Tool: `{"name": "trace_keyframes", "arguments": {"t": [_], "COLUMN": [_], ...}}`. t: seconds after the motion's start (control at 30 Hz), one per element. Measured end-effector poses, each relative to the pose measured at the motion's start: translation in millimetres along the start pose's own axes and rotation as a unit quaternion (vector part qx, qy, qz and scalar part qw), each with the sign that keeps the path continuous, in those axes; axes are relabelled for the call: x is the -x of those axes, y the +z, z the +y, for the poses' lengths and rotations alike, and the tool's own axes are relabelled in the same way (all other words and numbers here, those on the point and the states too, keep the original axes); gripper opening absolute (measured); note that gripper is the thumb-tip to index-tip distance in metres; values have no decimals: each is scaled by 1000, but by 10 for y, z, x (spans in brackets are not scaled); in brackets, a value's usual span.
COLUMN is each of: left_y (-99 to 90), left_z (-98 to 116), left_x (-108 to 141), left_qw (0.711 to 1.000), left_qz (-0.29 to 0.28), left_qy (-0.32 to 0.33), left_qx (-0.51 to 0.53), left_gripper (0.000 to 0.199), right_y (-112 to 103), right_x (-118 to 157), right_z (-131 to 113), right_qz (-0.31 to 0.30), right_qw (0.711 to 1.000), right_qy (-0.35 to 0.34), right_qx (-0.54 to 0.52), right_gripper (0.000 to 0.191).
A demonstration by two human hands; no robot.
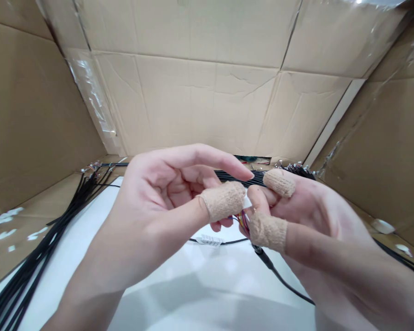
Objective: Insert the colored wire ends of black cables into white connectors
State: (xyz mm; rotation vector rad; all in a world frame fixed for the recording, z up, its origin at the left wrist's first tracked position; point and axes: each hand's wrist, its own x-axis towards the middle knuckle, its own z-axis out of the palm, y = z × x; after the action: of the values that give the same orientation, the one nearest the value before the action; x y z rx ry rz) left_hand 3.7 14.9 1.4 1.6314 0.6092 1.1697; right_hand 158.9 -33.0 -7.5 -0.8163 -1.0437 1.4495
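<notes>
A small white connector (247, 200) sits between my two hands, mostly covered by fingertips. My left hand (158, 202) pinches it with the thumb, which wears a beige fabric finger cover; its index finger arches above. Thin coloured wires (242, 221), red, yellow and purple among them, run down from the connector. Bent fingers and thumb of my right hand (307, 225) close on these wires beside the connector, the thumb and one finger in beige covers. Below the right thumb the wires enter a black cable (271, 265), which carries a white printed label (209, 240) on a stretch behind the hands.
Black cables in a bundle (51, 234) lie along the left side, and more cables (296, 171) line the back with bare wire ends. Cardboard walls (193, 101) enclose the white work surface (179, 294). White scraps (7, 225) lie at left.
</notes>
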Motion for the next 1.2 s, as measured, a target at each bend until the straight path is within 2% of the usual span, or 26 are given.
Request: {"name": "trace_keyframes", "arguments": {"t": [0.2, 0.33, 0.5, 0.77, 1.03, 1.2], "left_y": [7, 5, 3, 14, 42, 76], "left_z": [-11, -6, 0, -12, -3, -2], "left_x": [-14, -13, -2, -2, -31, -1], "left_qw": [1000, 999, 998, 998, 998, 998], "left_qz": [6, 9, 8, 1, -14, -6], "left_qy": [-18, -25, -26, -41, -36, -40], "left_qx": [-17, -39, -61, -39, 47, 54], "left_gripper": [9, 4, 6, 8, 15, 13], "right_y": [-111, -159, -174, -202, -135, -100], "right_x": [-17, 7, 8, 34, -22, -17], "right_z": [42, 71, 78, 79, 74, 68], "right_qz": [-33, -26, -21, -32, -62, -54], "right_qw": [995, 992, 990, 988, 989, 990], "right_qy": [-36, -32, -56, -77, -118, -125], "right_qx": [92, 122, 126, 131, 69, 48], "right_gripper": [30, 20, 26, 32, 25, 34]}}
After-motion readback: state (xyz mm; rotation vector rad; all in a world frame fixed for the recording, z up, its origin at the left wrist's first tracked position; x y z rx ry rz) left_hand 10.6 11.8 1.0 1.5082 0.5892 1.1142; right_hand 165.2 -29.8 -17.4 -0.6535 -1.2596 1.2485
